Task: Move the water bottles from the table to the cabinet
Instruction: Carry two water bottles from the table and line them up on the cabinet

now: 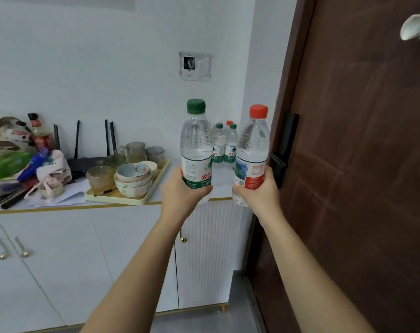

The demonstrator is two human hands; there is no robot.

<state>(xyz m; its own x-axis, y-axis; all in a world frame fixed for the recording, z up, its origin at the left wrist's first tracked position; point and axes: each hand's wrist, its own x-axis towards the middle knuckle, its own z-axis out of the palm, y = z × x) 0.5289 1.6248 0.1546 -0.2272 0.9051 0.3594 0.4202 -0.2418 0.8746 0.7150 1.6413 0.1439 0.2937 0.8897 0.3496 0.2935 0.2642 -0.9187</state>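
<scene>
The person holds two water bottles, and I think the step now is to set them down on the white worktop (222, 182) of the white cabinet with little gold knobs (59, 255).

To do it well, keep each bottle standing straight up. Bring it down slowly onto the bare spot in front of the three small clear bottles (218, 144) that stand in the back corner by the wall. Put one down first, then the other, so they do not bump or knock those three over. Stay away from the pale yellow tray of bowls and cups (117, 200) on the left and the brown door (360, 164) on the right. Let go only when the bottom sits flat.

The left hand (182, 189) grips the clear plastic bottle with the green cap (196, 145) low down, with its fingers curled round the label. The right hand (260, 192) grips the clear plastic bottle with the red cap (253, 150) the same way. Both bottles stand upright in the air over the front edge of the worktop. They are side by side, near each other but apart. Their caps stick up high above the hands. The three small bottles show in the gap between them, farther back.
</scene>
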